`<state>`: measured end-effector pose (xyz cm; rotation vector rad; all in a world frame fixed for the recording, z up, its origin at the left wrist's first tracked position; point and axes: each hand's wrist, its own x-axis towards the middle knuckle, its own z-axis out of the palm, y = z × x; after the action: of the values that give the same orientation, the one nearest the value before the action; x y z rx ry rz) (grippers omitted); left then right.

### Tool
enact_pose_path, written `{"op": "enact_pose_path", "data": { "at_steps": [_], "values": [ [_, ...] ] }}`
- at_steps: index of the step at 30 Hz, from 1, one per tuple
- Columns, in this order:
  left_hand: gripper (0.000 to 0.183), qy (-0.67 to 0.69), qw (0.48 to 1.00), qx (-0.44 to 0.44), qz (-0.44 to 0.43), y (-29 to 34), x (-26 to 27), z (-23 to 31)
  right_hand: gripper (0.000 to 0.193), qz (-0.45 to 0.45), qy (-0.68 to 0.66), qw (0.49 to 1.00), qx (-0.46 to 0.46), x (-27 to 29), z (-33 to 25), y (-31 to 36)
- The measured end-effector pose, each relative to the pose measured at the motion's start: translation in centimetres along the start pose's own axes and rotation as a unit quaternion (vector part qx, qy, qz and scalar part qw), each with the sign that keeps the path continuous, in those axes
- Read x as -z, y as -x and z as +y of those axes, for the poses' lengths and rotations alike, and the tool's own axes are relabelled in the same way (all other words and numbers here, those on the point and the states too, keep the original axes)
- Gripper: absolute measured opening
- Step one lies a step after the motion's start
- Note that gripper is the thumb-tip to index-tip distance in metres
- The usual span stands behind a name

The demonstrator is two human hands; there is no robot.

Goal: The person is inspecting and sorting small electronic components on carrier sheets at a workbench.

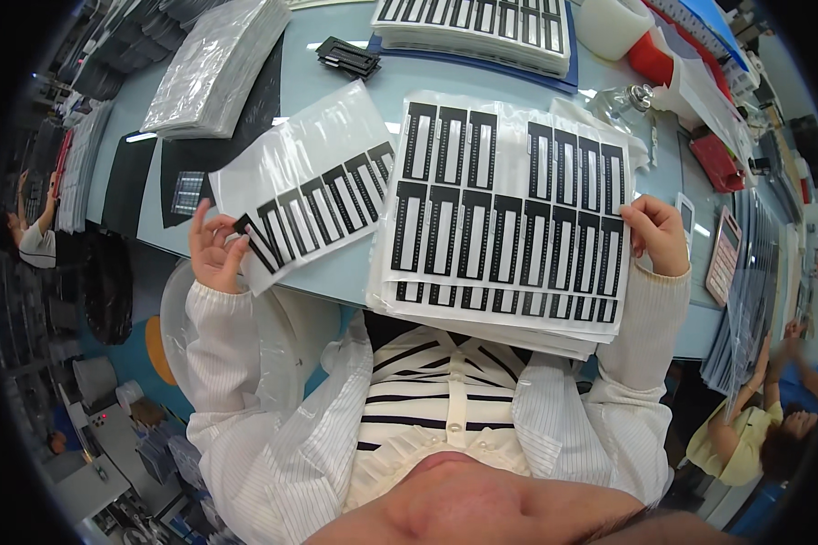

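At the near edge of the table [336, 278], two sheets of black frames lie side by side between the person's hands. The small sheet [291, 136] lies on the left, skewed, its far part bare and a row of frames along its near part. A slanted frame [257, 242] ends this row on the left; its long axis runs from far left to near right, with the far end beside the left hand [216, 252]. The fingers of that hand are curled and the thumb is bent toward them; whether they grip the frame or only touch it cannot be told. The large sheet [513, 150] lies to the right on a paper stack [554, 343], its frames pointing roughly near to far, so that the slanted frame is turned away from their direction. A blank space interrupts its far row, to the right of and farther than the left hand. The right hand [661, 238] is nearer to this space, thumb and finger pinching the large sheet's right edge. Beyond the small sheet lies a pile of loose black pieces [348, 58].
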<state>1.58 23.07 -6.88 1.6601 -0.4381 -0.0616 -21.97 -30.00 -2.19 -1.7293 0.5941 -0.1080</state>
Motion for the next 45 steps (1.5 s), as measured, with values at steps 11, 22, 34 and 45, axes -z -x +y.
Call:
{"op": "enact_pose_path", "data": {
  "at_steps": [11, 22, 34, 45],
  "values": [
    [0.038, -0.009, 0.963, 0.261, 0.069, -1.0, 2.0, -0.8, 0.021, 0.007, 0.005, 1.0, -0.008, -0.1, -0.3, 0.1],
    [0.03, 0.011, 0.959, 0.283, -0.021, -1.3, 3.4, 0.5, 0.02, 0.009, -0.001, 1.0, -0.001, -0.3, -0.3, 0.1],
    [0.014, -0.025, 0.961, 0.006, -0.276, -4.2, 9.4, 5.2, 0.019, -0.002, -0.005, 1.0, -0.019, 0.0, -0.5, 0.2],
    [0.023, -0.011, 0.953, 0.081, -0.293, -13.7, -19.3, 11.2, 0.019, -0.001, -0.013, 1.0, -0.019, -0.3, -0.7, 0.2]
  ]
}}
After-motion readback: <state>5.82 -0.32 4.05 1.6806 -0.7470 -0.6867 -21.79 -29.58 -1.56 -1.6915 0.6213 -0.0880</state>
